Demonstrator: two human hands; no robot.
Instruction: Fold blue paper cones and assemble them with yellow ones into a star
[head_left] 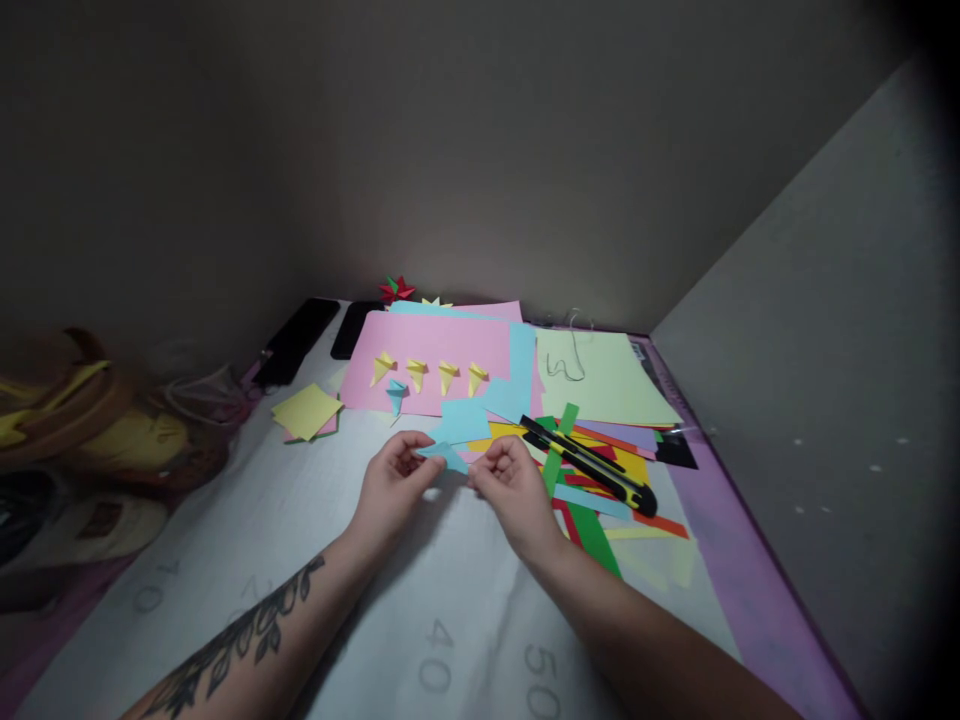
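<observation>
two bare hands work above a white table covering printed with grey numbers (300, 520). a small folded piece of light blue paper (444, 456) is held up between them: the left hand (401, 472) pinches it between thumb and fingers, while the right hand (517, 485) has thumb and forefinger drawn together at its right tip (whether they grip it, i cannot tell). uneven pulling could skew a crease or tear that tip. a black-and-yellow box cutter (600, 475) lies near the right hand on a heap of coloured paper strips (596, 545); a sideways sweep might knock it or scatter them. beyond the strips runs the table's purple right edge (724, 520); the widest room for moving lies leftward and towards the body.
</observation>
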